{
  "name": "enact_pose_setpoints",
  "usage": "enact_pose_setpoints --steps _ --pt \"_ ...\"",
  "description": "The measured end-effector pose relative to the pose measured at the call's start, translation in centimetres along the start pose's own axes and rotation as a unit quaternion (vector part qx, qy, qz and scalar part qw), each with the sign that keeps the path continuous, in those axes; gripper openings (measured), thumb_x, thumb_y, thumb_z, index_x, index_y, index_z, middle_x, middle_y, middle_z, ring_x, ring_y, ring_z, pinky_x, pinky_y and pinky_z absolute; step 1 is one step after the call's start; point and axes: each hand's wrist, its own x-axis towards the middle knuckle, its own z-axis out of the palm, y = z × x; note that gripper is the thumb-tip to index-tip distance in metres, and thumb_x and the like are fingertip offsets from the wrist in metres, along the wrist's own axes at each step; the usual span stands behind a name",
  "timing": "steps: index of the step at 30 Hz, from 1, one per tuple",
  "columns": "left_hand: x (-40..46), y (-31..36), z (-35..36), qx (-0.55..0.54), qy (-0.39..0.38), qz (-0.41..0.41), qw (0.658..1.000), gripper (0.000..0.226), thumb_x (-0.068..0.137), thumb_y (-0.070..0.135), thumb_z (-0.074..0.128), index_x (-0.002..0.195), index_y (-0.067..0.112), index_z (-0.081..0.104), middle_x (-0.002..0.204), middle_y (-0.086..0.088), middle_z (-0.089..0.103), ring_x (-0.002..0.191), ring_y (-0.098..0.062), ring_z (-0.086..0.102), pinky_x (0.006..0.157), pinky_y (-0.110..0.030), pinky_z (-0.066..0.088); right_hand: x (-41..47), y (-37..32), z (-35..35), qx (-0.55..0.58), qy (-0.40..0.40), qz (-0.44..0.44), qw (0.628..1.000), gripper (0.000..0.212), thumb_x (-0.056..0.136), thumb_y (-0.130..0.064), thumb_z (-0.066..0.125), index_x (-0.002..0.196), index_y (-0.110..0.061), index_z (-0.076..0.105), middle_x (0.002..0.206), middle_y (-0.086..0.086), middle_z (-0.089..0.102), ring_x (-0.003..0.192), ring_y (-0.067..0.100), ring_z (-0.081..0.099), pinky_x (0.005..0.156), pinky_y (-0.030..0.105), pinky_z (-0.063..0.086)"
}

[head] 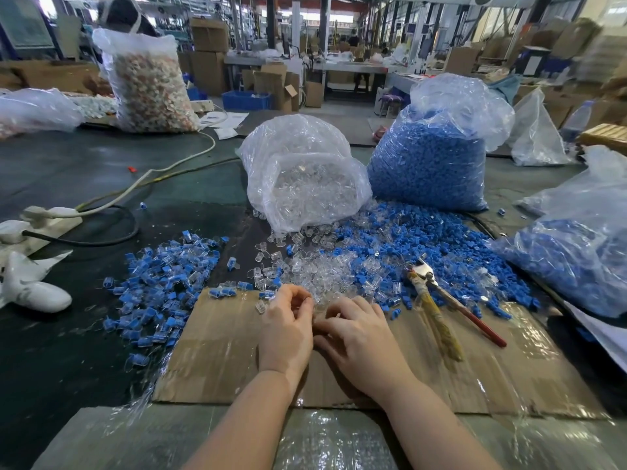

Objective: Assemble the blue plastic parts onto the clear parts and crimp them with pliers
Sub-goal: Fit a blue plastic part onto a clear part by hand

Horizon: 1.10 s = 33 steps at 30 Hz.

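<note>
2 hands (319, 320); 1 pliers (441, 300); 1 cardboard sheet (217, 347); 1 clear-parts bag (305, 174).

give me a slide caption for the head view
Both hands pick clear parts beside loose blue parts; pliers lie unused.

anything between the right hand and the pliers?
Nothing visible. The pliers lie on the cardboard to the right of the right hand, with bare cardboard between them; loose blue parts sit only at the far edge.

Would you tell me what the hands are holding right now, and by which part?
The left hand pinches a small clear part at its fingertips; which part cannot be told. The right hand rests curled beside it; any hold is hidden.
</note>
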Motion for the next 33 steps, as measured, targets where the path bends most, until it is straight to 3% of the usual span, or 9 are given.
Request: enact_pose_setpoints --steps 7,10,16,19,21,24,28,33 --pt "-0.1 0.2 0.0 0.020 -0.017 0.013 1.000 0.023 0.089 0.011 0.059 0.077 0.031 0.053 0.076 0.010 0.059 0.068 0.003 0.053 0.062 -0.001 0.039 -0.3 0.4 0.5 0.017 0.038 0.057 0.998 0.009 0.082 -0.019 0.068 0.078 -0.012 0.066 0.088 0.003 0.063 0.081 0.026 0.056 0.073 0.037 0.047" --pt "-0.1 0.1 0.0 0.026 -0.034 0.022 0.999 0.021 0.088 0.012 0.060 0.078 0.029 0.055 0.079 0.008 0.060 0.071 0.002 0.054 0.063 -0.001 0.038 -0.3 0.7 0.5 0.038 0.079 0.083 0.993 0.008 0.077 -0.010 0.074 0.083 -0.011 0.069 0.084 0.002 0.063 0.078 0.024 0.059 0.070 0.033 0.048" --pt "-0.2 -0.2 0.1 0.077 -0.071 0.060 0.993 0.020 0.089 0.016 0.060 0.099 0.033 0.064 0.083 0.018 0.060 0.076 0.004 0.056 0.066 -0.007 0.042 -0.5 1.0 0.1 0.121 0.113 0.137 0.977 0.009 0.083 -0.019 0.068 0.088 -0.012 0.070 0.087 0.002 0.059 0.082 0.020 0.056 0.069 0.029 0.043" --pt "-0.2 -0.1 0.1 0.100 -0.089 0.074 0.988 0.021 0.089 0.017 0.060 0.095 0.037 0.065 0.085 0.017 0.063 0.077 -0.002 0.059 0.073 -0.021 0.049 -0.6 1.1 0.2 0.118 0.116 0.147 0.975 0.001 0.086 -0.013 0.065 0.086 -0.013 0.066 0.085 -0.001 0.061 0.082 0.021 0.057 0.071 0.030 0.043" --pt "-0.3 -0.1 0.0 0.106 -0.101 0.073 0.987 0.024 0.089 0.019 0.061 0.089 0.042 0.061 0.084 0.016 0.065 0.076 -0.001 0.060 0.074 -0.023 0.050 -0.6 1.1 0.1 0.122 0.114 0.162 0.973 0.003 0.088 -0.014 0.062 0.085 -0.015 0.064 0.083 -0.004 0.062 0.081 0.018 0.056 0.071 0.028 0.041" --pt "-0.4 0.0 -0.1 0.114 -0.113 0.067 0.985 0.025 0.089 0.021 0.061 0.085 0.046 0.058 0.078 0.020 0.064 0.073 0.005 0.058 0.069 -0.017 0.049 -0.6 1.2 -0.1 0.132 0.142 0.171 0.966 0.005 0.086 -0.012 0.064 0.082 -0.014 0.063 0.082 -0.008 0.057 0.082 0.015 0.053 0.073 0.024 0.040" --pt "-0.5 0.2 -0.2 0.115 -0.127 0.067 0.983 0.025 0.089 0.021 0.061 0.084 0.046 0.057 0.075 0.023 0.061 0.074 0.009 0.056 0.065 -0.007 0.043 -0.7 1.5 -0.1 0.241 0.149 0.219 0.934 0.008 0.086 -0.010 0.065 0.080 -0.016 0.063 0.076 -0.009 0.064 0.075 0.013 0.062 0.071 0.034 0.050" --pt "-0.5 0.2 -0.2 0.092 -0.134 0.048 0.986 0.026 0.089 0.018 0.060 0.080 0.043 0.057 0.074 0.022 0.064 0.074 0.010 0.060 0.071 -0.013 0.049 -0.6 1.3 -0.2 0.310 0.128 0.234 0.913 0.019 0.084 -0.007 0.067 0.076 -0.024 0.063 0.067 -0.013 0.067 0.063 -0.002 0.062 0.059 0.011 0.047"
